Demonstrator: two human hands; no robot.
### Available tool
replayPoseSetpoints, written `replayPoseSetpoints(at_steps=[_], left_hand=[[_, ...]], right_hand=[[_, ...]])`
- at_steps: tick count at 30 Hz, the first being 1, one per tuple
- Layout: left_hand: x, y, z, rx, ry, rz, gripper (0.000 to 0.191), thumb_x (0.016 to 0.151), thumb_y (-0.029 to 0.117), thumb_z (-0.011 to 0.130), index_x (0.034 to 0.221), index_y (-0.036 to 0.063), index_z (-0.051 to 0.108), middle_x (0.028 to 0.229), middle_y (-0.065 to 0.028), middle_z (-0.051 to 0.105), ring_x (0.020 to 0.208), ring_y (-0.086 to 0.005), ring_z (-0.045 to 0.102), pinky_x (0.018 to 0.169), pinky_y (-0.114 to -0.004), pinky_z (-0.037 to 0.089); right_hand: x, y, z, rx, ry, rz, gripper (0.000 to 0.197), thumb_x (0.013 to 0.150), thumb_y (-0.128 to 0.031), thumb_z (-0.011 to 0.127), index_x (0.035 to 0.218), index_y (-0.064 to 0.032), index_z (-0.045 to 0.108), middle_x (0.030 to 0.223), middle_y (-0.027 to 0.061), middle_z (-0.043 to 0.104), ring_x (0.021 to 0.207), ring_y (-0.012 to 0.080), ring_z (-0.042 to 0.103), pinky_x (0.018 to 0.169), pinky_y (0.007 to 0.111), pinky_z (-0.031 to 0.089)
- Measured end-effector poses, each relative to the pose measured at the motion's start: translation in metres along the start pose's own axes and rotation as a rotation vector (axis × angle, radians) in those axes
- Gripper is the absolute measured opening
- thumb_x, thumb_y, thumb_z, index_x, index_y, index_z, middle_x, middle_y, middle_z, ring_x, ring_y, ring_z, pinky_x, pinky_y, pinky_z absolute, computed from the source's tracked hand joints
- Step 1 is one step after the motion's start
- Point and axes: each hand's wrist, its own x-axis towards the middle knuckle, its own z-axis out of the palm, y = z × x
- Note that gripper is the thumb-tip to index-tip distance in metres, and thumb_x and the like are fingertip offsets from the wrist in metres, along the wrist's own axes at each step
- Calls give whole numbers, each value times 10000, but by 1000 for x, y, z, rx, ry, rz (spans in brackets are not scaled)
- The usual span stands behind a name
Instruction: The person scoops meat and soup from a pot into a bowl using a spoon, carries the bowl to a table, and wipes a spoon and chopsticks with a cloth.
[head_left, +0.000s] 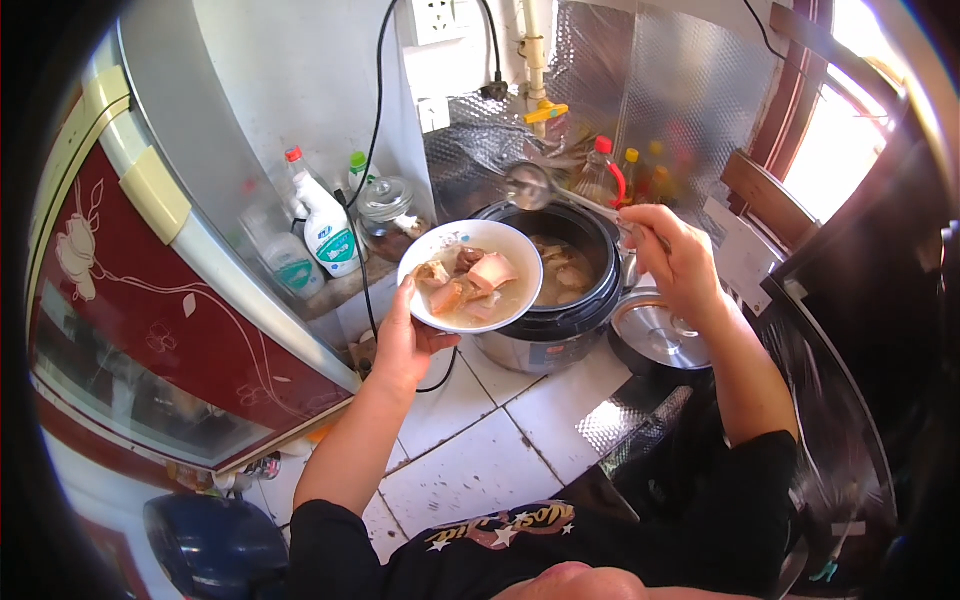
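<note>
My left hand (409, 341) holds a white bowl (529, 296) by its lower left edge, thumb on the rim. Chunks of pink and brown food (492, 271) lie in pale broth inside it. In my right hand (671, 251) is the handle of a metal ladle (529, 186), whose bowl hangs over the back left rim of an electric pressure cooker (544, 352). The cooker stands without its lid on; more chunks in broth (566, 277) show in its dark inner pot. The bowl is held in front of the cooker's left side and hides part of it.
A spray bottle (328, 225) and a lidded glass jar (386, 210) stand at the left by a black cable (365, 285). Right of the cooker is a pot with a metal lid (660, 330). Bottles, one with a red cap (603, 146), stand behind. A red-panelled refrigerator (165, 300) bounds the left.
</note>
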Motion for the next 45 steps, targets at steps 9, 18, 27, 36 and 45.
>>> replayPoseSetpoints(at_steps=[9, 18, 27, 36, 45], left_hand=[[-3, 3, 9, 63, 15, 22, 614, 841, 535, 458, 1221, 54, 436, 1044, -116, 598, 798, -201, 644, 569, -314, 564], [0, 3, 5, 39, 40, -30, 596, 822, 543, 483, 1234, 116, 422, 1073, -89, 584, 818, -210, 634, 528, -322, 549], [2, 2, 1, 34, 16, -22, 605, 824, 544, 476, 1238, 106, 420, 1065, -93, 588, 814, -216, 637, 535, -330, 555], [-3, 1, 8, 13, 19, 3, 562, 859, 517, 433, 1215, 82, 436, 1018, -98, 599, 756, -196, 640, 529, -310, 548], [1, 2, 3, 15, -19, -13, 578, 844, 557, 437, 1213, 111, 447, 1012, -73, 606, 740, -182, 633, 528, -315, 538]], right_hand=[[-10, 87, 40, -69, -169, 265, 186, 870, -166, 498, 936, -7, 568, 636, 145, 587, 545, 220, 586, 553, 319, 461], [-9, 128, 42, 422, -61, 638, 233, 851, -195, 481, 886, 19, 566, 610, 71, 582, 403, 89, 467, 377, 225, 364], [3, 110, 17, 577, 72, 674, 218, 881, -175, 461, 894, 23, 551, 604, 78, 575, 395, 86, 450, 363, 221, 358], [49, 43, -31, 458, 65, 441, 238, 870, -176, 465, 893, 41, 559, 604, 73, 570, 393, 76, 459, 352, 197, 361], [44, -19, -12, 348, -46, 337, 230, 869, -166, 484, 924, 42, 563, 601, 70, 566, 400, 71, 464, 375, 204, 359]])
